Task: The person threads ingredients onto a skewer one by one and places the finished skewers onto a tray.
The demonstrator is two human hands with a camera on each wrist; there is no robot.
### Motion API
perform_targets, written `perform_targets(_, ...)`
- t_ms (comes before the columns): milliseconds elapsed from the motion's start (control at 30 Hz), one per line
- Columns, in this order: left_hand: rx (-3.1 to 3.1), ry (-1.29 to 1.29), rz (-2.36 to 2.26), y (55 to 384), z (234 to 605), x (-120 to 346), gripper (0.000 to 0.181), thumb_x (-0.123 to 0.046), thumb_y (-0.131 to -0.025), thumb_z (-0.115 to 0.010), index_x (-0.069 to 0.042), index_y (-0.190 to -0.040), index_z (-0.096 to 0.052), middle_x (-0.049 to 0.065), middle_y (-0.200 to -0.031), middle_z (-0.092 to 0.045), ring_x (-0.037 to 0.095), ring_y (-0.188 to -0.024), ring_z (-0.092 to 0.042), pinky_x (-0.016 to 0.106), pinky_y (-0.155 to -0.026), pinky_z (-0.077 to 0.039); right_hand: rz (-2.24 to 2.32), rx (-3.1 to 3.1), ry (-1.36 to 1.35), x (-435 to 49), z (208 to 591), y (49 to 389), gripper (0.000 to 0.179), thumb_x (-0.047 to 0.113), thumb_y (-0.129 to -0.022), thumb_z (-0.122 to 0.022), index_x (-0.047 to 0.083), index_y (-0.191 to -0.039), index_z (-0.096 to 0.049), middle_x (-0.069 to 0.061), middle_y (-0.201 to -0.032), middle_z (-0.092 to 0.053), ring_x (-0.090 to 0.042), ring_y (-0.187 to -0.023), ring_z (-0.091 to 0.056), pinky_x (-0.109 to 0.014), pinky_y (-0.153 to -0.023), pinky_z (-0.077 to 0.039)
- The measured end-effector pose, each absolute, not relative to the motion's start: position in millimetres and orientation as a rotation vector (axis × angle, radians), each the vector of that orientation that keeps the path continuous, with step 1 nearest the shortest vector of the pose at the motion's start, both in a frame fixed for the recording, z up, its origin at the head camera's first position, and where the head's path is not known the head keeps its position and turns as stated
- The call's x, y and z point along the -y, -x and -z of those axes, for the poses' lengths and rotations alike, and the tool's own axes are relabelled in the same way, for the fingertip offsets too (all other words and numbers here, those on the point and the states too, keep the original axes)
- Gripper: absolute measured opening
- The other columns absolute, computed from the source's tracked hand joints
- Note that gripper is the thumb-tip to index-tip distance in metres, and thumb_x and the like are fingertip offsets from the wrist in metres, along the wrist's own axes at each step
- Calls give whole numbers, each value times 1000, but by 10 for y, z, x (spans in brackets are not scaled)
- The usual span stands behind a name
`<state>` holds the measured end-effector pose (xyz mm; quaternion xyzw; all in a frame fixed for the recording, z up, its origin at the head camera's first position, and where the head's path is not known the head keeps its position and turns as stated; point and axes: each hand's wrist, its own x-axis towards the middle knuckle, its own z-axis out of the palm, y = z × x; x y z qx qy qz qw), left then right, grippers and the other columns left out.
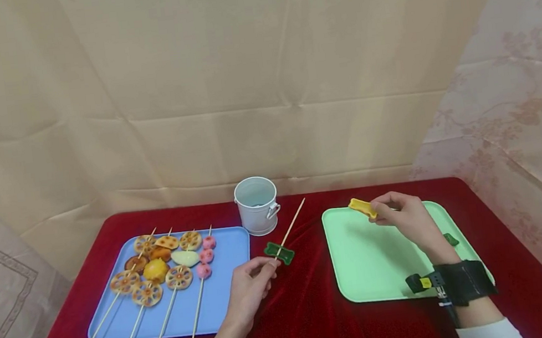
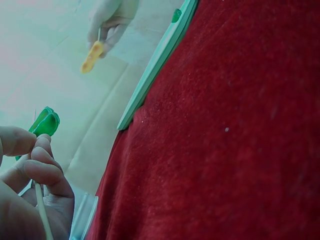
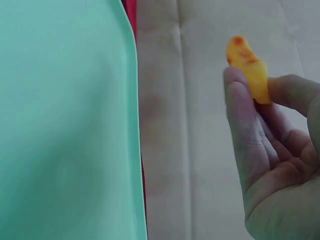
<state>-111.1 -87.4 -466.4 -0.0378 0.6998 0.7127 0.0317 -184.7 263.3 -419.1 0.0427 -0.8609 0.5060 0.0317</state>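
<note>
My left hand [image 1: 247,297] pinches a wooden skewer [image 1: 293,221] between thumb and fingers, its tip slanting up to the right. Threaded on it, just beyond the fingertips, is a dark green toy pepper piece [image 1: 279,253]. In the left wrist view the skewer's lower end [image 2: 42,212] runs down past the palm. Above the green tray [image 1: 378,268], my right hand [image 1: 410,223] holds a yellow, wavy-edged food piece [image 1: 362,208] by one end. Brownish marks show on the yellow piece [image 3: 247,65] in the right wrist view. Another green piece [image 1: 451,239] lies at the tray's right side.
On the left, a blue tray [image 1: 234,284] bears several finished skewers with lotus root slices [image 1: 147,293], pink balls [image 1: 204,270] and other food pieces. A small white bucket [image 1: 258,209] stands at the back between the trays. Red cloth [image 1: 313,320] covers the table.
</note>
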Motion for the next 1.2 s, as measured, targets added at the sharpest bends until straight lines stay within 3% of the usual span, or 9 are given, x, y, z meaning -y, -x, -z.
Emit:
perform_targets(367,-2153,75,-2169,1092,4671,847,19,-9,-94,-68,7,-104,-75,1,-73,-61,5,-57,-47,18,-49,-36,-1694,2545,-73,-2228,4196,1894,37,29,-101,-70,-4,-117,-68,-22,-111,-71,-23,-85,-74,-24,-76,-59)
perform_targets(700,-2290,-18,-2034,1085,4717,809,16,-12,-93,-69,1,-98,-78,1,-74,-65,8,-61,-53,21,-55,-43,-1721,2494,-18,-2049,4249,1916,36,29,-102,-68,-3,-119,-68,-23,-113,-71,-42,-91,-73,-23,-75,-58)
perform_targets(1200,-2328,-131,-1954,1083,4758,797,15,-10,-93,-68,0,-97,-79,3,-75,-67,9,-62,-56,22,-57,-46,-1786,2465,-106,-1914,4292,1878,35,28,-101,-69,-3,-118,-68,-22,-115,-71,-25,-88,-75,-26,-78,-59)
